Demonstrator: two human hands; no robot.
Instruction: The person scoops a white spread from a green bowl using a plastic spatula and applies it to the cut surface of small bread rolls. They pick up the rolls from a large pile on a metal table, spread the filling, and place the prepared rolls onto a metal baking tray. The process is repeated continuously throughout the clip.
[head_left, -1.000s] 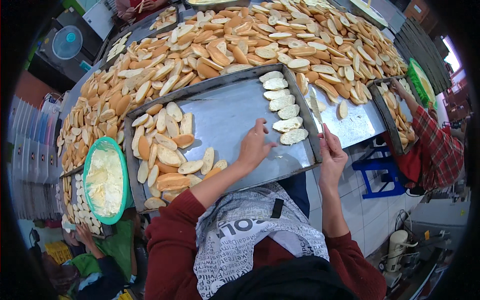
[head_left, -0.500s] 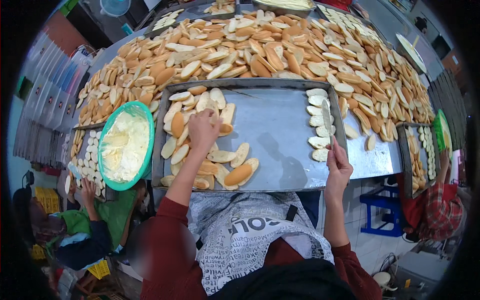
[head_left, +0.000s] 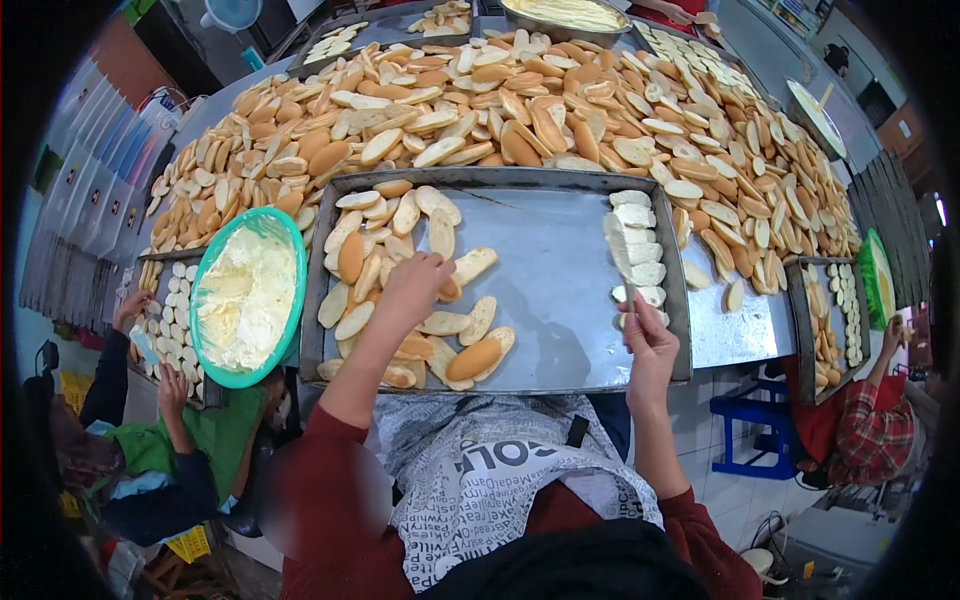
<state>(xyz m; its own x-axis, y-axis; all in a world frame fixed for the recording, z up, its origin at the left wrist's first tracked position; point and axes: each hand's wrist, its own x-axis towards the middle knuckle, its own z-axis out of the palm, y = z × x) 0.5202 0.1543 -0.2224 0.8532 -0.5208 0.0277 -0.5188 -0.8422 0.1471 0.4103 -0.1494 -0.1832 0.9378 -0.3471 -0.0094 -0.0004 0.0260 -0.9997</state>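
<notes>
A metal tray lies in front of me, with loose halved bread slices at its left side. Among them my left hand reaches down, fingers closed at a bread slice; the fingers partly hide the grip. My right hand holds a spreading knife by its lower end. Its long, cream-smeared blade lies over a column of cream-covered slices along the tray's right side.
A green bowl of pale cream stands tilted left of the tray. Behind the tray spreads a large heap of bread slices. Co-workers' hands work over another tray at left; a further tray stands at right.
My left hand has moved slightly nearer and right, and a slice by its fingers has shifted and tilted. The knife has swung left, its blade now over the cream-covered slices' left ends.
</notes>
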